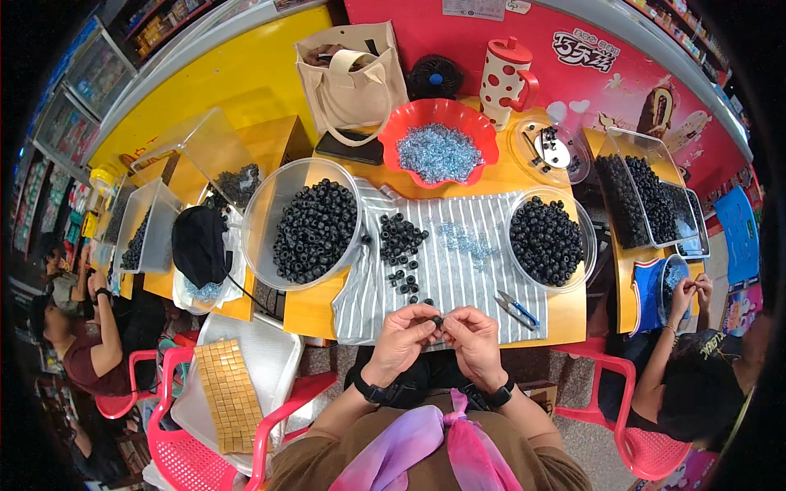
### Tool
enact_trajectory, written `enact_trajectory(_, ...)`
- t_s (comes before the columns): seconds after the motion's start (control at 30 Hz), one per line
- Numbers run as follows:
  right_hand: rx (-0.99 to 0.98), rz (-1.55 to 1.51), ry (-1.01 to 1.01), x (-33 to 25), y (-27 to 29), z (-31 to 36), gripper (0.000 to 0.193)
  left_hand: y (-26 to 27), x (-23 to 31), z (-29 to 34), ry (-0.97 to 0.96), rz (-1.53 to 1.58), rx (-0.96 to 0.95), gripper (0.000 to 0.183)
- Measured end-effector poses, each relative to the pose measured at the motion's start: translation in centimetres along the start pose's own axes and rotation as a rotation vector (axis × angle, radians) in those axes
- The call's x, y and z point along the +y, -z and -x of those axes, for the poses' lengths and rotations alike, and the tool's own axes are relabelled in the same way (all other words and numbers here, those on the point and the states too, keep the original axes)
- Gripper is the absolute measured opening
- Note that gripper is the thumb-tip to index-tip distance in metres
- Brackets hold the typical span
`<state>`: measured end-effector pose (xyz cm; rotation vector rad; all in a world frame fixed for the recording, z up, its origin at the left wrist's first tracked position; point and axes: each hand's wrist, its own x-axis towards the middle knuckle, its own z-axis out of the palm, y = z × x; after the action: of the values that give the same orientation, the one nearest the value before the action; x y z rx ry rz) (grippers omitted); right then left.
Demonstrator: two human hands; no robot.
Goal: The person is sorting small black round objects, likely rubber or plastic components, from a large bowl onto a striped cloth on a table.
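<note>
At the near edge of the striped cloth [360,303], my left hand [403,337] and my right hand [473,334] meet fingertip to fingertip. Both pinch a small round black part [437,322]; its finer detail is hidden by my fingers. Just beyond lie loose black ring-shaped parts [401,237] and a thin scatter of small pale-blue translucent pieces [465,241]. A pair of blue-handled thread snips [517,311] rests on the cloth to the right of my right hand.
Transparent bowls of black parts stand left [260,237] and right [586,245]. Behind are a red scalloped bowl [490,131], a dotted tumbler [503,78], a beige tote bag [319,98] and a dark phone [344,147]. Other people [696,372] sit at tables on both sides.
</note>
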<state>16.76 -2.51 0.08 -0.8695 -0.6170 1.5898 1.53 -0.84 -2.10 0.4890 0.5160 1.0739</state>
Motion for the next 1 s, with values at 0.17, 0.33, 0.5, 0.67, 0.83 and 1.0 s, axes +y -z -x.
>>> enact_trajectory(0.17, 0.033, -0.024, -0.058, -0.1, -0.15, 0.04, 0.004, 0.04, 0.07, -0.09, -0.008, -0.01, 0.0, 0.019)
enact_trajectory(0.33, 0.018, -0.002, -0.042, -0.27, 0.01, 0.07, 0.005, 0.16, 0.09, 0.16, 0.014, -0.008, 0.003, 0.02)
enact_trajectory(0.5, 0.031, 0.033, -0.032, -0.09, 0.03, 0.12, 0.005, 0.04, 0.19, -0.02, 0.008, -0.004, -0.003, 0.019)
enact_trajectory(0.67, 0.059, 0.086, -0.001, -0.05, -0.39, 0.25, 0.004, -0.01, -0.06, -0.08, -0.017, -0.054, 0.0, 0.018)
enact_trajectory(0.83, 0.008, 0.105, 0.04, -0.3, -0.6, 0.18, 0.004, 0.13, -0.09, 0.09, -0.056, -0.037, -0.036, 0.015)
enact_trajectory(1.0, -0.027, 0.104, 0.009, -0.3, -0.29, 0.08, 0.007, 0.4, -0.04, 0.07, -0.061, -0.034, -0.058, 0.018)
